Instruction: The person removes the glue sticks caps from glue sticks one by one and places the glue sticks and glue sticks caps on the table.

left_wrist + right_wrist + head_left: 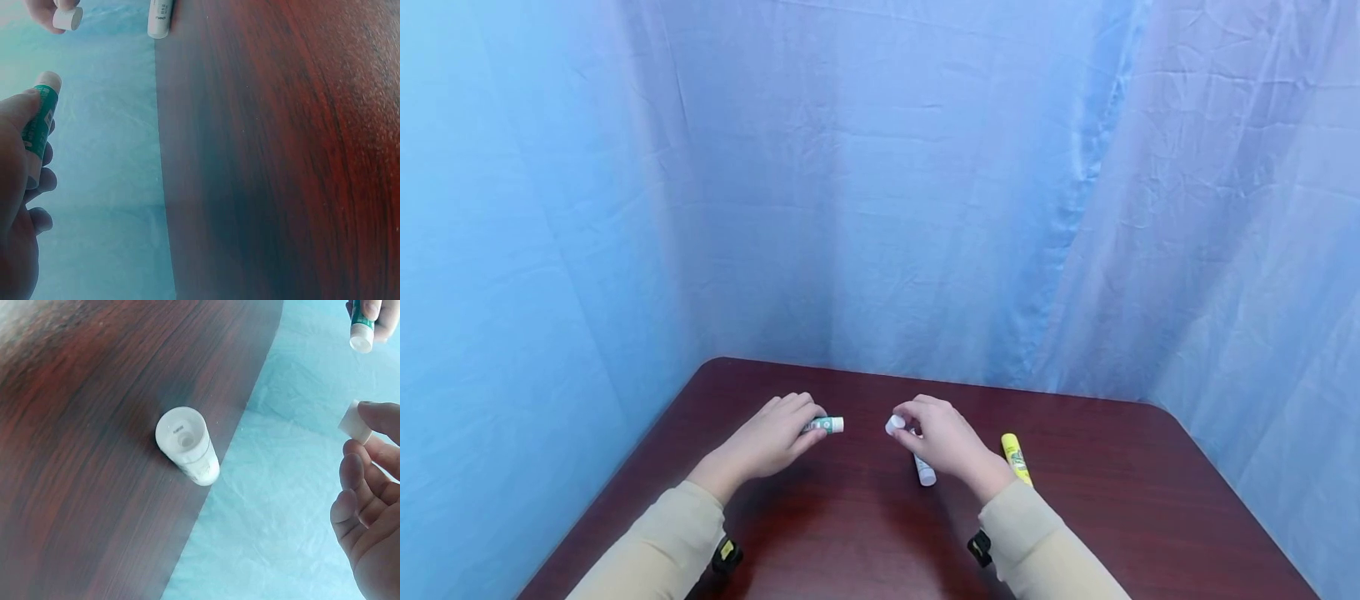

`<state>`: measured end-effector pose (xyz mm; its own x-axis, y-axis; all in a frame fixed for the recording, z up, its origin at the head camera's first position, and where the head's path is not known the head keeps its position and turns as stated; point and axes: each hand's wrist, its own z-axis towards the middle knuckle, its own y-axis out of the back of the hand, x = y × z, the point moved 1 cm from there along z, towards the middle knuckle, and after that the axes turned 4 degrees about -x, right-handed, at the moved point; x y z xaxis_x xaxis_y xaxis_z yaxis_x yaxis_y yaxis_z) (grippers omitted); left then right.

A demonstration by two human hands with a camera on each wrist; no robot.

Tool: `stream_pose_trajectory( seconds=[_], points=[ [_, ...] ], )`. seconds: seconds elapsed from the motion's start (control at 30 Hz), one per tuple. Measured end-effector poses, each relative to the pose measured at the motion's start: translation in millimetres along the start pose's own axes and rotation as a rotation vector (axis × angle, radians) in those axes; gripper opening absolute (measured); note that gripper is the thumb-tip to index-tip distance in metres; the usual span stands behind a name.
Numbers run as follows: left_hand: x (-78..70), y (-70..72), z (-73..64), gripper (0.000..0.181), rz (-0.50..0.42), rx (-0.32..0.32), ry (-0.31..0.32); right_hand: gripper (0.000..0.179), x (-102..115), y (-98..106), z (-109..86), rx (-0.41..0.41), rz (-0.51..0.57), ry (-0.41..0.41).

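Observation:
My left hand (775, 435) grips a green glue stick (39, 125) around its barrel, thumb on one side and fingers on the other. Its pale, uncapped end points right, toward the other hand. Between thumb and fingertips, my right hand (946, 440) pinches a small white cap (356, 422). A gap separates the cap from the green glue stick, and both are held above the table. Below the right hand lies a white glue stick (925, 472), partly hidden by that hand in the head view; the right wrist view shows its round end (182, 436).
A yellow glue stick (1015, 457) lies right of the right hand, its near end hidden behind the forearm. The dark red wooden table (850, 533) has rounded far corners. Light blue curtains (887, 208) hang close behind it and along both sides.

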<state>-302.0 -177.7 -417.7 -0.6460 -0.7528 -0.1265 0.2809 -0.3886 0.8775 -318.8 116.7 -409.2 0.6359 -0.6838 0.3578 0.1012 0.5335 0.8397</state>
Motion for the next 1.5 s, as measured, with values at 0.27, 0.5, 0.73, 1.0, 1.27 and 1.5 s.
stream_pose_trajectory(
  seconds=[0.27,0.5,0.73,1.0,1.27,1.5],
  points=[
    [3.9,-0.7,-2.5,0.018,0.000,0.008,0.023,0.026,9,-15,13.6,0.048,-0.026,-0.014],
    [7.3,-5.1,-4.6,0.019,-0.014,-0.001,0.036,0.024,14,-28,22.2,0.086,-0.037,-0.023],
    [10.6,-9.0,-6.1,0.022,-0.014,0.017,0.058,0.021,12,-45,23.9,0.137,-0.056,-0.051],
    [15.4,-15.2,-9.9,0.021,-0.015,0.059,0.091,0.005,10,-61,27.6,0.194,-0.130,-0.100],
    [21.9,-23.6,-12.4,0.022,-0.010,0.086,0.113,0.007,15,-70,31.4,0.274,-0.181,-0.164],
    [23.0,-25.7,-11.9,0.021,-0.008,0.096,0.118,0.006,14,-73,34.7,0.296,-0.196,-0.200]
  ],
)
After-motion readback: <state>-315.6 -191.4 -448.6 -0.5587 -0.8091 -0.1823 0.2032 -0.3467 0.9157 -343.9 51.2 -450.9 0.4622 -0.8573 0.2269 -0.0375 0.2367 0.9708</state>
